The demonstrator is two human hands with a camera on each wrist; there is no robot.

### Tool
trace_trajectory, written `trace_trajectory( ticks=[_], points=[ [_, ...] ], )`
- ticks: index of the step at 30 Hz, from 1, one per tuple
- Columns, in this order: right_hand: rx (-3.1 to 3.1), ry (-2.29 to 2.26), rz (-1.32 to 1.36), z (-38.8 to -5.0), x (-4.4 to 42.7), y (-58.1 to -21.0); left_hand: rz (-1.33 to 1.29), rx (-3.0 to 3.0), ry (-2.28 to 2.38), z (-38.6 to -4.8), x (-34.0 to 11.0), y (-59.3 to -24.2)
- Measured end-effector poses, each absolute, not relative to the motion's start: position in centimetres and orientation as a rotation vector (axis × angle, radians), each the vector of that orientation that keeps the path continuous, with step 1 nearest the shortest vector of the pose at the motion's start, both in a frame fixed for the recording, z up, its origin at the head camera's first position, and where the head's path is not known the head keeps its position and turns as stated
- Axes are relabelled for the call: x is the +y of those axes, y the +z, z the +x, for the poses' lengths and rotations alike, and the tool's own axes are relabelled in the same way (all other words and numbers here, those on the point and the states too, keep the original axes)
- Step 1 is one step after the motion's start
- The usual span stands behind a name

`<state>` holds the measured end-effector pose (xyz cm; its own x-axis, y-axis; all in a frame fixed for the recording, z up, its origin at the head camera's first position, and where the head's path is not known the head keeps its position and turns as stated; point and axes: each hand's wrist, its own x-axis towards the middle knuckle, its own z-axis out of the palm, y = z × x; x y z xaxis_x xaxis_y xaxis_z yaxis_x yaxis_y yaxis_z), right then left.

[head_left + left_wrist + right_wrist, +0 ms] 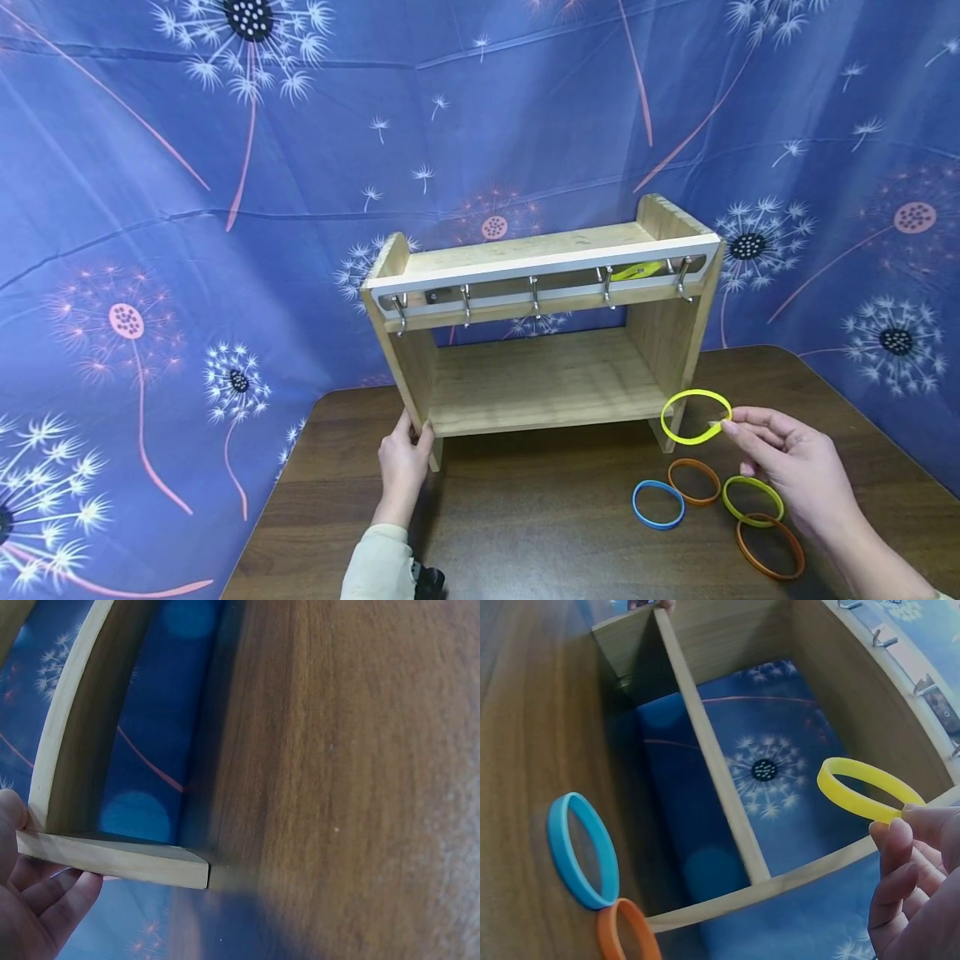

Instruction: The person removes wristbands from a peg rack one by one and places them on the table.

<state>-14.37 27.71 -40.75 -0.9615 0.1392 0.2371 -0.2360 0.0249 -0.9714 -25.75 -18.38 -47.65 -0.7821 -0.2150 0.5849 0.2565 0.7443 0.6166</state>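
Note:
A small wooden shelf [528, 379] with a row of metal hooks [534, 296] along its upper front stands on the table. At its lower left, my left hand [402, 462] grips the side panel; the left wrist view shows the thumb and fingers on opposite sides of the panel [120, 861]. My right hand [806, 467] pinches a yellow silicone wristband [844, 796] between thumb and fingertips, in front of the shelf's lower right corner. Below that hand lie a blue wristband [660, 527], an orange one [699, 503], a yellow-green one [726, 498] and a darker orange one [780, 577].
The brown wooden table [540, 533] carries the shelf and the loose bands. Behind it hangs a blue cloth [525, 142] with a dandelion print, close to the shelf's back. A yellow patch [636, 272] shows on the metal strip behind the right-hand hooks.

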Motion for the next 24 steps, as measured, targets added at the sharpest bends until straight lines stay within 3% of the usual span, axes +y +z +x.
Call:
trace_trajectory(
  ticks=[24],
  points=[
    [-2.420,1.766,-0.105,-12.1,28.6,-45.7,-0.021,-2.303,-0.933,-25.7,-18.3,-47.6]
  ],
)
